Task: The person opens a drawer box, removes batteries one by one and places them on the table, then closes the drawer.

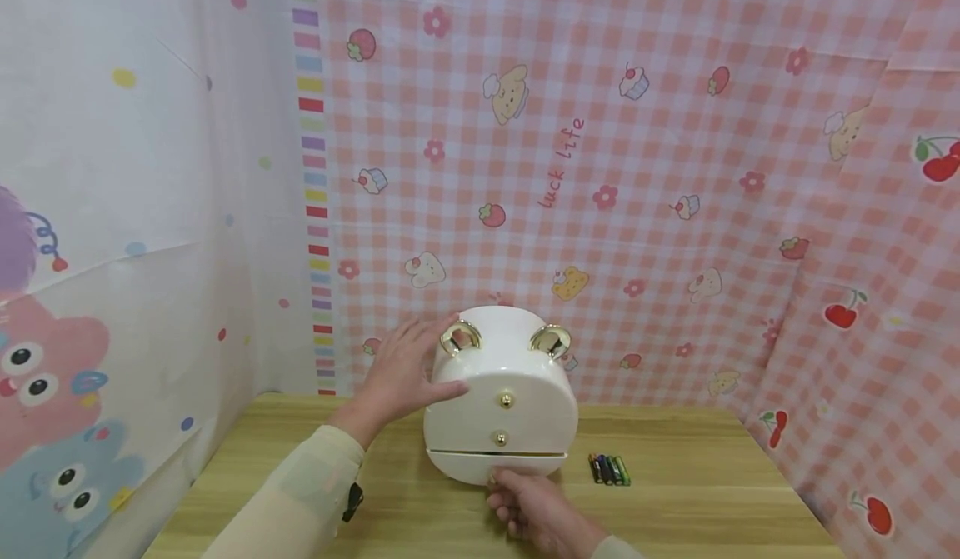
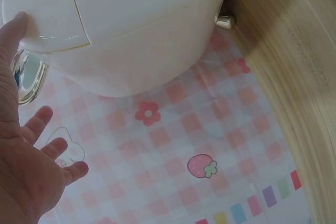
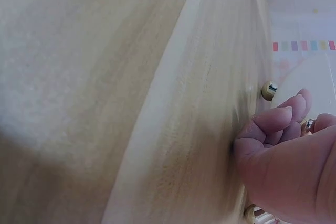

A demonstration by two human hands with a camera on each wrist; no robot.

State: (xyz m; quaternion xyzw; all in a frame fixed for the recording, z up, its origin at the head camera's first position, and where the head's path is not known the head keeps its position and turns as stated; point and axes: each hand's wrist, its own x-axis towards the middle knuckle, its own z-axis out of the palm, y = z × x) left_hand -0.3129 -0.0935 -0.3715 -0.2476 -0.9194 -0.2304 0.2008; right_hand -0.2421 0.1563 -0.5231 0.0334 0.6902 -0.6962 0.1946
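Observation:
A white storage box (image 1: 498, 359) with rounded sides, gold ear-shaped rings and gold knobs stands on the wooden table. Its bottom drawer (image 1: 461, 466) is pulled slightly out, leaving a thin gap above it. My right hand (image 1: 543, 511) pinches that drawer's small gold knob (image 3: 310, 125), fingers curled, mostly covering it. Beside the left gold ear (image 1: 460, 338), my left hand (image 1: 401, 373) steadies the box. In the left wrist view its thumb (image 2: 17, 27) touches the upper front, while the other fingers are spread near the ear.
Several small dark and green cylinders, perhaps batteries (image 1: 609, 469), lie side by side on the table (image 1: 675, 492) to the right of the box. A pink checked cloth (image 1: 637, 234) hangs close behind, and a white printed cloth (image 1: 150, 317) hangs at the left.

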